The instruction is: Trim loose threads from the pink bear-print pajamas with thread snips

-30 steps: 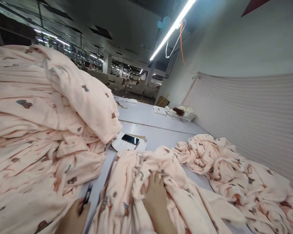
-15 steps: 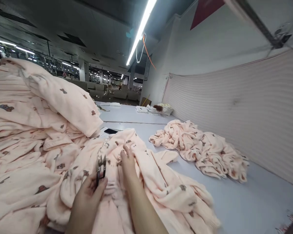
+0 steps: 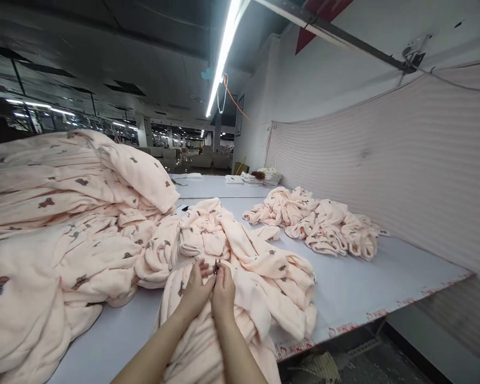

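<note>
Small dark thread snips (image 3: 215,266) point upward between my hands, partly hidden by the fingers. My left hand (image 3: 198,290) has curled fingers, and its thumb reaches to the snips' lower end. Against their other side, my right hand (image 3: 223,293) is closed, its fingertips beside the blades. Both hands are over a pale pink plush garment (image 3: 264,288) with small brown bear prints, which lies bunched across the table in front of me. Folds of its cloth rise just beyond the fingertips.
A high heap of the same pink garments (image 3: 84,186) fills the left side. A smaller crumpled pile (image 3: 320,218) lies at the right on the pale table (image 3: 368,282). Stacked white papers or labels (image 3: 260,178) sit at the back. The table's edge (image 3: 344,328) runs along the lower right.
My hands have come together at the snips, which were in my left hand alone. The right hand has left the cloth farther up. My view has shifted, showing more of the table's right edge.
</note>
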Demonstrator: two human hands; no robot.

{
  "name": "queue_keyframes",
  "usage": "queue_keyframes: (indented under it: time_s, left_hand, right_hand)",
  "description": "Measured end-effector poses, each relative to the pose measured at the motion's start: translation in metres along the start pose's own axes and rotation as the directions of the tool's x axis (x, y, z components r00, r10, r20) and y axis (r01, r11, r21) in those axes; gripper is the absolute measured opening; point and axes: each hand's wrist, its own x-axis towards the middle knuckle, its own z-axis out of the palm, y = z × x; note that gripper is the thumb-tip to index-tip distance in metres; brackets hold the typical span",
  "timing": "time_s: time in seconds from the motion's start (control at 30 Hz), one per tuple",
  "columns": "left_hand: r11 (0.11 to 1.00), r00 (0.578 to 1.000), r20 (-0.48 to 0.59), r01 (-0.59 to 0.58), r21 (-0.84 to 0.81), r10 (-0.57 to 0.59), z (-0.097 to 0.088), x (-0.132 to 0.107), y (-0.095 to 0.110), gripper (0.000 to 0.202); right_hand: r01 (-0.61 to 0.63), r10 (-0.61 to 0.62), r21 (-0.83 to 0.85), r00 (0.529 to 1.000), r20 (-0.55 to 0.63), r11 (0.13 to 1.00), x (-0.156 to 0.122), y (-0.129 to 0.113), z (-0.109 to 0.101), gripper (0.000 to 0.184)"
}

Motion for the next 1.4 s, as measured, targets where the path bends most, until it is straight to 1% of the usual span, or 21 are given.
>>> queue_keyframes:
  time_s: [0.07,0.2,0.3,0.4,0.53,0.6,0.67,0.77,0.8,0.83,0.87,0.93,1.0,1.03,1.07,1.13,1.17,1.2,1.27,1.33,1.4]
  left_hand:
    - [0.999,1.0,-0.027,0.01,-0.037,-0.011,-0.004,-0.005,-0.011,0.045]
    - [0.993,0.999,-0.041,0.002,-0.119,-0.007,-0.013,-0.02,-0.026,0.037]
    - [0.988,0.998,-0.059,0.009,-0.157,-0.018,-0.023,-0.038,-0.038,0.032]
    - [0.986,0.997,-0.069,0.025,-0.163,-0.036,-0.036,-0.064,-0.048,0.027]
    - [0.984,0.998,-0.048,0.036,-0.173,-0.045,-0.047,-0.098,-0.054,0.03]
    - [0.983,1.0,-0.012,0.017,-0.184,-0.019,-0.05,-0.108,-0.055,0.032]
    - [0.981,1.0,0.021,-0.017,-0.191,0.021,-0.052,-0.113,-0.054,0.035]
    - [0.98,0.997,0.038,-0.063,-0.187,0.072,-0.054,-0.111,-0.051,0.038]
    - [0.981,0.994,0.046,-0.087,-0.171,0.097,-0.055,-0.11,-0.049,0.04]
    - [0.983,0.99,0.058,-0.118,-0.141,0.128,-0.056,-0.109,-0.046,0.044]
    - [0.984,0.984,0.076,-0.152,-0.096,0.16,-0.058,-0.108,-0.043,0.047]
    - [0.978,0.97,0.13,-0.209,0.026,0.204,-0.062,-0.107,-0.035,0.057]
    - [0.968,0.961,0.199,-0.22,0.122,0.193,-0.066,-0.103,-0.022,0.062]
    - [0.967,0.955,0.24,-0.212,0.142,0.174,-0.069,-0.101,-0.013,0.057]
    - [0.974,0.95,0.278,-0.185,0.129,0.144,-0.071,-0.097,-0.005,0.047]
    - [0.994,0.943,0.323,-0.097,0.04,0.079,-0.075,-0.086,0.013,0.016]
    - [0.999,0.944,0.326,-0.052,-0.015,0.054,-0.077,-0.079,0.021,0.012]
    - [0.998,0.95,0.309,-0.01,-0.067,0.031,-0.078,-0.071,0.027,0.017]
    - [0.987,0.973,0.227,0.06,-0.147,-0.025,-0.081,-0.056,0.035,0.021]
    - [0.965,0.988,0.108,0.135,-0.226,-0.113,-0.084,-0.04,0.035,0.022]
    - [0.924,0.974,-0.035,0.2,-0.325,-0.223,-0.088,-0.025,0.03,0.023]
  right_hand:
    - [0.041,-0.04,-0.021,0.999,0.02,0.999,-0.009,0.003,0.003,0.039]
    - [0.114,-0.106,-0.076,0.989,0.098,0.991,-0.021,0.004,0.004,0.044]
    - [0.16,-0.141,-0.138,0.98,0.141,0.977,-0.04,0.005,0.009,0.052]
    - [0.185,-0.156,-0.174,0.974,0.167,0.967,-0.063,0.003,0.014,0.052]
    - [0.162,-0.136,-0.159,0.977,0.164,0.974,-0.087,-0.009,0.011,0.042]
    - [0.123,-0.101,-0.14,0.983,0.152,0.982,-0.092,-0.019,0.002,0.039]
    - [0.05,-0.035,-0.094,0.987,0.155,0.994,-0.094,-0.031,-0.015,0.044]
    - [-0.052,0.059,-0.061,0.992,0.114,0.997,-0.093,-0.045,-0.05,0.052]
    - [-0.014,0.021,-0.141,0.999,0.047,0.99,-0.092,-0.048,-0.063,0.048]
    - [0.056,-0.053,-0.262,0.998,0.017,0.963,-0.091,-0.049,-0.075,0.045]
    - [0.1,-0.096,-0.387,0.995,0.03,0.916,-0.089,-0.049,-0.086,0.044]
    - [0.148,-0.108,-0.568,0.989,0.104,0.81,-0.084,-0.049,-0.102,0.037]
    - [0.163,-0.084,-0.638,0.985,0.153,0.752,-0.074,-0.053,-0.109,0.022]
    - [0.175,-0.094,-0.649,0.983,0.158,0.741,-0.067,-0.057,-0.111,0.014]
    - [0.193,-0.119,-0.653,0.981,0.157,0.733,-0.059,-0.063,-0.112,0.011]
    - [0.247,-0.182,-0.658,0.969,0.167,0.711,-0.038,-0.076,-0.113,0.011]
    - [0.281,-0.216,-0.653,0.96,0.18,0.703,-0.026,-0.084,-0.112,0.012]
    - [0.318,-0.25,-0.641,0.948,0.198,0.699,-0.014,-0.091,-0.11,0.014]
    - [0.387,-0.317,-0.605,0.922,0.224,0.696,0.01,-0.103,-0.1,0.017]
    - [0.463,-0.379,-0.544,0.886,0.267,0.699,0.028,-0.113,-0.082,0.021]
    - [0.545,-0.425,-0.451,0.837,0.346,0.707,0.036,-0.124,-0.054,0.028]
